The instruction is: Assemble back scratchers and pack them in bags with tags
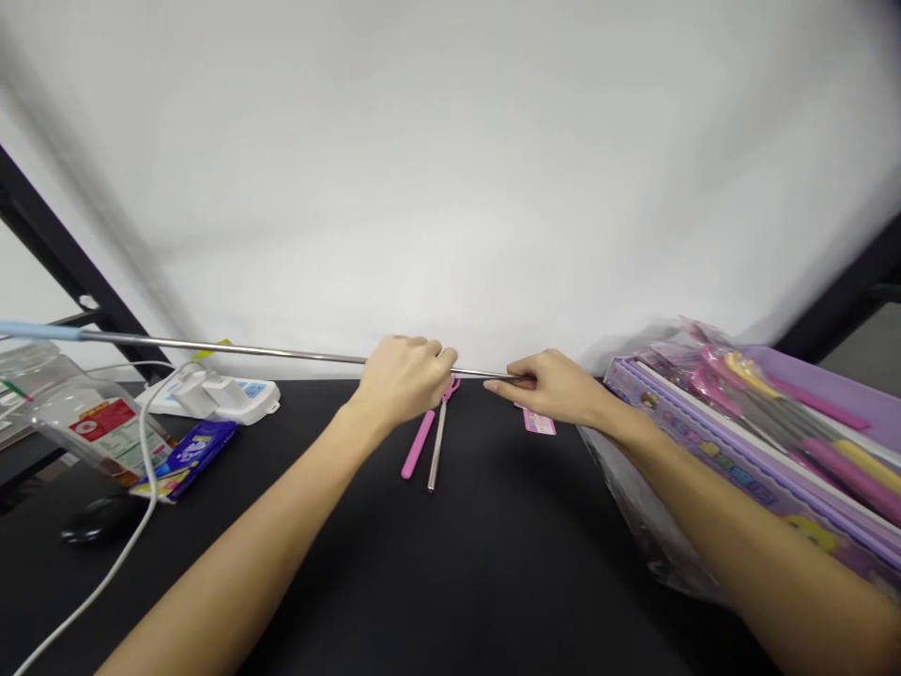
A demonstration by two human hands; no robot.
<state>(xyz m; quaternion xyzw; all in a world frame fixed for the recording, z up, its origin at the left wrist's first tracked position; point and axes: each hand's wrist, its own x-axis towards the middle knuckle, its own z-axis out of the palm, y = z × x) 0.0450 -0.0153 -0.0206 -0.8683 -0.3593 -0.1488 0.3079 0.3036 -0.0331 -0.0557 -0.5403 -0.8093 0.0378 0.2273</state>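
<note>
A long, thin telescopic metal rod (246, 349) with a light-blue handle (42, 330) runs from the left edge of the head view towards the middle. My left hand (408, 378) is closed around its shaft. My right hand (556, 385) pinches the rod near its right end, and the tip is hidden in the fingers. Between and below the hands, a pink handle (419, 445) and a slim metal rod with a pink top (437, 446) lie on the black table (450, 582). A pink printed card (539, 422) rests under my right hand.
On the right stands a purple box (694, 441) with several wrapped rods in it. To the left are a white power strip (243, 402), a clear plastic jar (91, 413), a blue packet (193, 455), a black mouse (104, 519) and a white cable (145, 451). A white wall rises behind.
</note>
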